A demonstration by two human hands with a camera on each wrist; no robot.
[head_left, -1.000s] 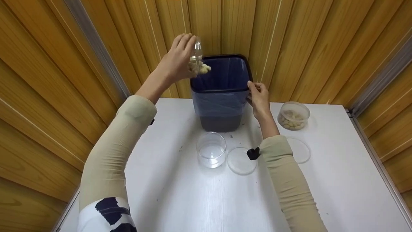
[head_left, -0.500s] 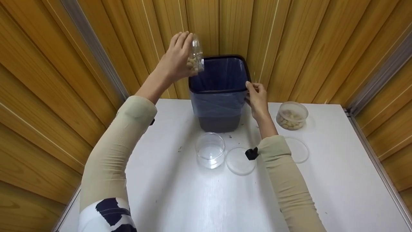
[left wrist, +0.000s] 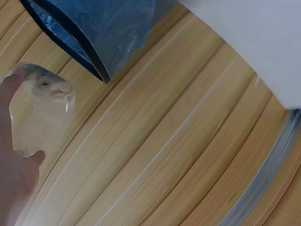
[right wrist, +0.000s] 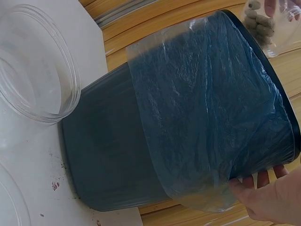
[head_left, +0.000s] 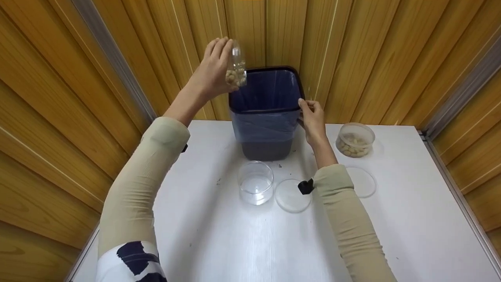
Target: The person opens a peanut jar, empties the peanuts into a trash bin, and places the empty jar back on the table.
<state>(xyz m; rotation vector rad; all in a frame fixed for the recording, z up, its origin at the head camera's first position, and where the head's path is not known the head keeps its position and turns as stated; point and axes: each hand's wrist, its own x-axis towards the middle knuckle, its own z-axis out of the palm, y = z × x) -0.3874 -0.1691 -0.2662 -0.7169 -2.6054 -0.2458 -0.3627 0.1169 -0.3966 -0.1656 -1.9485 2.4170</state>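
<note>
My left hand [head_left: 211,74] grips a clear plastic jar [head_left: 237,58], tipped onto its side above the left rim of a dark trash bin [head_left: 268,150]. Pale nut-like pieces [head_left: 235,78] lie along the jar's lower side; the right wrist view shows them as small rounded brown pieces [right wrist: 257,23]. A blue translucent bag [head_left: 266,127] lines the bin and folds down over its outside. At the bin's right rim, my right hand [head_left: 315,121] holds on, thumb at the edge and fingers against the bagged side [right wrist: 202,108]. The bin's bottom inside is hidden.
An empty clear jar [head_left: 256,192] stands in front of the bin, beside a round lid [head_left: 291,196]. A second lid [head_left: 364,182] lies past my right sleeve. Behind it sits a tub [head_left: 355,141] partly filled with similar pieces. Wood-panelled walls [head_left: 375,58] enclose the white table [head_left: 219,235].
A second ago a pale clump stuck out of the tipped jar's mouth; now the remaining pieces lie inside. My left hand has shifted slightly up and left. The right hand stays at the rim.
</note>
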